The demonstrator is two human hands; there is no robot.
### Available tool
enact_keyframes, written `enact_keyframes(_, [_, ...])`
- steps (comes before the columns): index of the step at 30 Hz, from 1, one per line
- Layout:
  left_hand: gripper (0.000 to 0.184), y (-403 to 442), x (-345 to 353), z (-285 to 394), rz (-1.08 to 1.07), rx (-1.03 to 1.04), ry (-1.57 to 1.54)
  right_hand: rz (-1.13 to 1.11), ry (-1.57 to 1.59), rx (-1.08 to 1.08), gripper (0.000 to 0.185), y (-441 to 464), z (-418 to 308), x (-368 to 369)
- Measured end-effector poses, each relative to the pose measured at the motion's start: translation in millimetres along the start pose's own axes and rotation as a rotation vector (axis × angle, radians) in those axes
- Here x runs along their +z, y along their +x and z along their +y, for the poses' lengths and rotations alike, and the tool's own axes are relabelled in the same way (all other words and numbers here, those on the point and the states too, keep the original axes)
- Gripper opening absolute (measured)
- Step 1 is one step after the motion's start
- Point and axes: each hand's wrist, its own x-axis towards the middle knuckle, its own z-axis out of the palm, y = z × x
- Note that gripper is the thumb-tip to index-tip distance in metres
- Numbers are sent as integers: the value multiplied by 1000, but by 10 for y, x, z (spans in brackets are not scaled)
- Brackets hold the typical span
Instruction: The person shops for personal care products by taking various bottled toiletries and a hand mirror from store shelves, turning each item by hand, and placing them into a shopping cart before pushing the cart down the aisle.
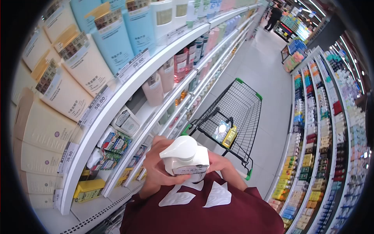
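White pump bottle (196,160): sitting between both hands in front of the maroon shirt (202,212), held off the shelves. Pump head (185,149) is facing up toward the camera; its spout is pointing left, toward the shelving side. Long axis is running roughly up-down, heavily foreshortened, the body dropping away below the pump. Printed label (190,170) is facing the wearer.

Left hand (157,165): grip closing round the bottle's left side, thumb lying along the front below the pump. Right hand (215,161): holding the right side, its fingers partly hidden behind the bottle.

Ahead, a wire cart (244,107) is standing in the aisle, carrying a yellow bottle (230,136) beside a pale blue-and-white pack (222,128). To the left, curved shelves (130,80) are holding tubes, bottles and packs. Farther off, a person in dark clothes (275,16) is standing.
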Motion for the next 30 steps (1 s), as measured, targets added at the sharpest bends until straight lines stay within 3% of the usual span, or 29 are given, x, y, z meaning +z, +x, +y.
enact_keyframes(1, [66,-45,73,-48,48,-36,-199,-29,164,2,106,-119,259,42])
enact_keyframes(3, [72,-120,160,-87,10,-86,-300,-87,496,21,102,-350,763,134])
enact_keyframes(5, [79,-138,268,-111,119,-362,-501,-19,582,-24,99,-464,901,258])
enact_keyframes(10, [72,-59,516,-419,-35,-514,-459,249,919,-201,88,-551,1016,481])
enact_keyframes(13, [75,-109,700,-462,-62,-511,-527,434,931,-267,82,-523,884,547])
enact_keyframes(17, [80,-303,714,-502,-226,-556,-600,196,1158,-470,77,-375,537,531])
enact_keyframes(19, [79,-387,740,-500,-243,-559,-593,206,1120,-564,77,-368,442,527])
enact_keyframes(21, [78,-421,745,-499,-270,-582,-606,238,1134,-582,77,-418,481,518])
enact_keyframes(23, [77,-443,760,-501,-291,-607,-617,439,1063,-465,95,-470,543,494])
enact_keyframes(24, [76,-454,770,-509,-287,-609,-630,440,1064,-467,95,-479,538,491])
enact_keyframes(27, [75,-428,763,-516,-308,-619,-646,436,1108,-468,94,-470,470,480])
enact_keyframes(29, [75,-408,766,-501,-332,-625,-650,296,1091,-588,77,-422,360,469])
enact_keyframes(30, [75,-398,779,-492,-319,-623,-650,297,1090,-589,77,-415,330,476])
